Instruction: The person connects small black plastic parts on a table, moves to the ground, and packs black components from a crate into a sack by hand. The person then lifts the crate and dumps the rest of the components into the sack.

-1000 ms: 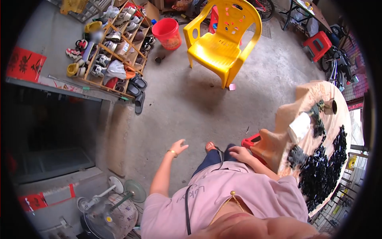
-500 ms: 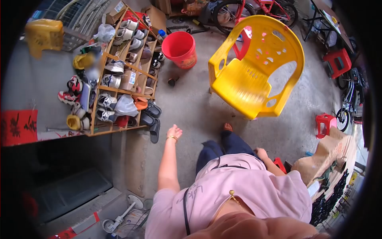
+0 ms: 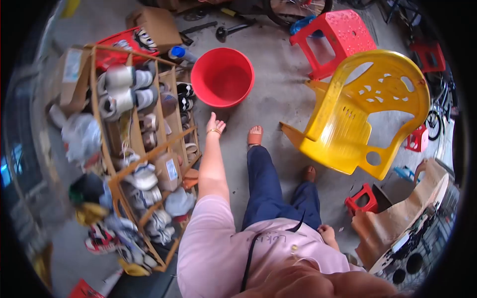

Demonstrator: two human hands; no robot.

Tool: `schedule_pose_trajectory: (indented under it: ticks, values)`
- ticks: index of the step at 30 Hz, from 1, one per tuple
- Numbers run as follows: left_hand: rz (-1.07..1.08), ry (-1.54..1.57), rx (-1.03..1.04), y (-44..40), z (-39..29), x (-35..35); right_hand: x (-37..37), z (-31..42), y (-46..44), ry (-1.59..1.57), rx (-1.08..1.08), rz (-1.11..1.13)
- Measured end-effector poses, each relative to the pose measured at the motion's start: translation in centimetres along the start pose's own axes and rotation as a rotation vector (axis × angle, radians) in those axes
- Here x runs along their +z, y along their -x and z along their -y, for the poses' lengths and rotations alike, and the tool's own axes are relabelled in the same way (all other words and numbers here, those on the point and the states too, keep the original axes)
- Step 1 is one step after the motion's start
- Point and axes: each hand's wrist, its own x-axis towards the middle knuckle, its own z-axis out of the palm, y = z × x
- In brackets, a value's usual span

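My left hand (image 3: 216, 124) is stretched forward, empty, with its fingers apart. Just beyond it stands a red bucket (image 3: 222, 79), upright on the floor; the hand does not appear to grip it. My right hand (image 3: 328, 235) hangs low beside my hip with its fingers loosely bent and nothing visible in them. To the right of my legs is a yellow plastic armchair (image 3: 343, 131), apart from both hands.
A wooden shoe rack (image 3: 149, 159) full of shoes runs along my left. Behind the armchair stands a red stool (image 3: 345, 37). A smaller red stool (image 3: 365, 199) and brown cardboard (image 3: 397, 218) are at my right. Dark tools (image 3: 226, 32) lie beyond the bucket.
I have stepped forward, so the bucket and shoe rack are closer. My left hand now reaches near the bucket, and the yellow armchair has shifted to the right in view.
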Motion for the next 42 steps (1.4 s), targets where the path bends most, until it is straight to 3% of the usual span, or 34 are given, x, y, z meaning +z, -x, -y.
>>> schedule_pose_trajectory:
  ticks: [2,4,6,8,10,13,14,16,19,20,22,29,30,32,36,40,42]
  values:
    - [-0.031,0.010,-0.027,-4.5,-1.9,1.4,0.6,7.7,3.4,-0.006,0.002,0.045]
    - [-0.159,0.007,-0.053,-8.3,-2.7,2.9,2.2,10.6,4.0,-0.320,0.067,0.065]
    - [-0.034,0.029,-0.070,-12.2,-1.9,2.7,2.6,14.1,4.8,-0.530,0.178,0.040]
    - [-0.120,0.194,-0.114,-13.9,-1.0,3.3,2.5,16.7,5.6,-0.545,0.188,0.030]
    - [-0.055,0.104,-0.112,-14.4,-0.4,3.4,2.5,18.5,6.3,-0.671,0.219,0.030]
    - [0.030,-0.086,0.043,-8.1,-3.7,9.2,3.6,18.1,7.2,-0.771,0.249,0.006]
    - [-0.097,-0.116,0.072,-6.5,-4.7,10.6,4.1,17.8,7.5,-0.816,0.258,-0.007]
    - [-0.104,-0.159,0.076,-2.0,-6.4,11.2,5.3,16.3,8.2,-0.857,0.235,-0.033]
    - [-0.035,-0.310,0.115,4.8,-7.3,7.5,7.4,14.2,8.9,-0.894,0.208,-0.049]
    - [0.033,-0.329,0.214,6.8,-6.9,5.4,8.5,12.9,9.1,-0.917,0.195,-0.055]
    - [0.222,-0.292,0.257,13.8,-6.5,2.1,10.6,10.6,9.2,-0.916,0.118,-0.098]
    - [0.307,-0.636,0.354,39.9,-8.5,-6.6,17.9,-1.9,8.7,-0.783,-0.123,-0.357]
    - [0.431,-0.644,0.372,44.1,-8.6,-7.7,19.4,-3.9,8.6,-0.809,-0.116,-0.356]
    - [0.556,-0.763,0.420,53.6,-6.9,-7.7,19.1,-6.9,10.6,-0.776,-0.119,-0.465]
    - [0.732,-0.935,0.411,67.5,1.2,-4.8,15.3,-11.9,16.1,-1.247,-0.180,-0.454]
    - [1.010,-1.219,0.361,72.7,13.0,-0.3,8.5,-16.8,24.8,-1.822,-0.428,-0.617]
    - [1.263,-1.291,0.203,73.8,20.7,2.3,6.9,-20.1,29.2,-1.954,-0.580,-0.770]
